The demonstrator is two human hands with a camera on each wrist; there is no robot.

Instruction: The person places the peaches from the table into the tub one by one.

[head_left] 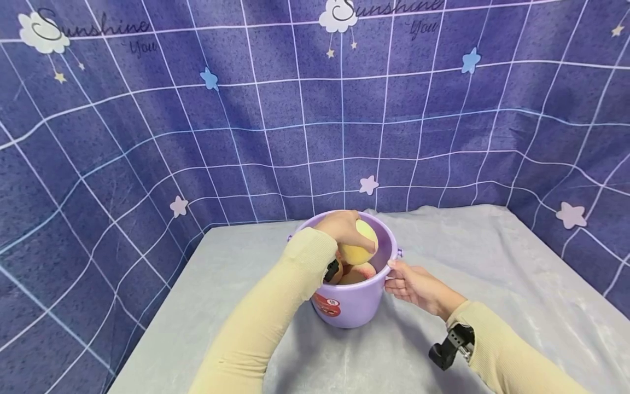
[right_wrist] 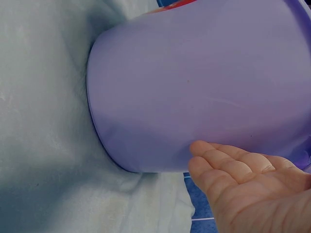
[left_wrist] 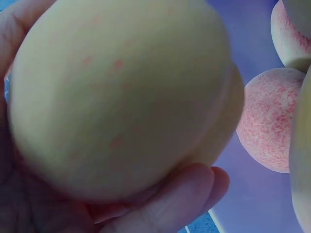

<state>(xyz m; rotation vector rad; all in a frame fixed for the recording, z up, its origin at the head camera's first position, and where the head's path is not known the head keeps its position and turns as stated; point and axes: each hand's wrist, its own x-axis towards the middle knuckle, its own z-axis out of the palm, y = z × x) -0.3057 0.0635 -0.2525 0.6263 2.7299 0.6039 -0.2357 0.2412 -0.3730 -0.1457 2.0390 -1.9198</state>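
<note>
My left hand (head_left: 346,230) is inside the top of a purple bucket (head_left: 351,306), gripping a pale yellow peach (head_left: 361,249). Seen from the left wrist, the peach (left_wrist: 121,97) has faint pink specks and a crease on one side, with fingers curled beneath it. Lower in the bucket lie more peaches (head_left: 358,272), some blushed pink; one speckled peach (left_wrist: 272,119) shows beside the held one. At the bucket's right side my right hand (head_left: 418,284) holds the rim, thumb at the edge and fingers against the outer wall. The bucket stands upright.
Grey cloth (head_left: 236,273) covers the table under the bucket. Behind and at both sides hangs a blue curtain (head_left: 275,137) with a grid and stars. A red label (head_left: 326,305) is on the bucket's front. A black wrist mount (head_left: 453,345) sits on my right sleeve.
</note>
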